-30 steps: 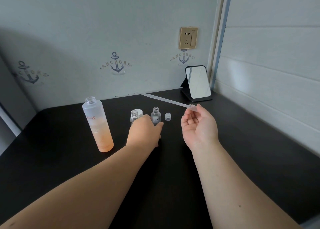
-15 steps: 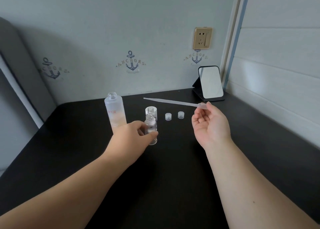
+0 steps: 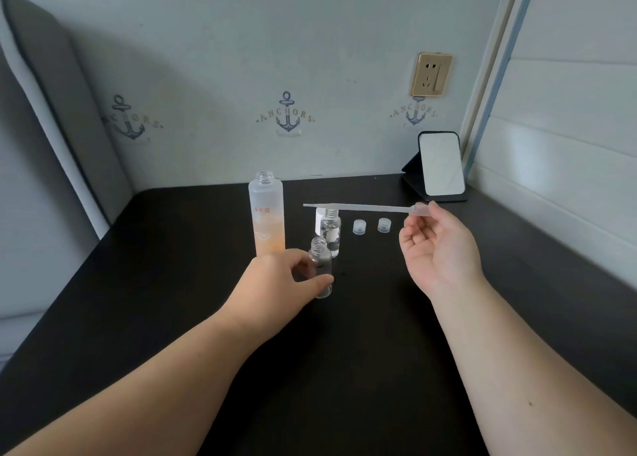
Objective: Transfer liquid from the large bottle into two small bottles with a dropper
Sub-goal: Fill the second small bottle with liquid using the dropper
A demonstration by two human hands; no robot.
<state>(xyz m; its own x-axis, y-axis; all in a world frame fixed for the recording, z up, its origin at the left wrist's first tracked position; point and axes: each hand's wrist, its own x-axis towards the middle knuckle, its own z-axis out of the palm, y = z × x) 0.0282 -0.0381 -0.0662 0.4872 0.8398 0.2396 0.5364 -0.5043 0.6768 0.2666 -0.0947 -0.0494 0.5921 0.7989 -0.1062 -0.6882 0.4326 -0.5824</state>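
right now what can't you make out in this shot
- Head view: the lower part of the small bottle is covered by the left hand, so any liquid level is unreadable.
- The white object behind the second small bottle is mostly hidden by it.
- Whether the dropper in the right hand holds liquid: too thin and clear.
- Red print on the large bottle: too small.

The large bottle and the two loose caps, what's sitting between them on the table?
In the head view, one small bottle stands between the large bottle and the caps, a white cap behind it.
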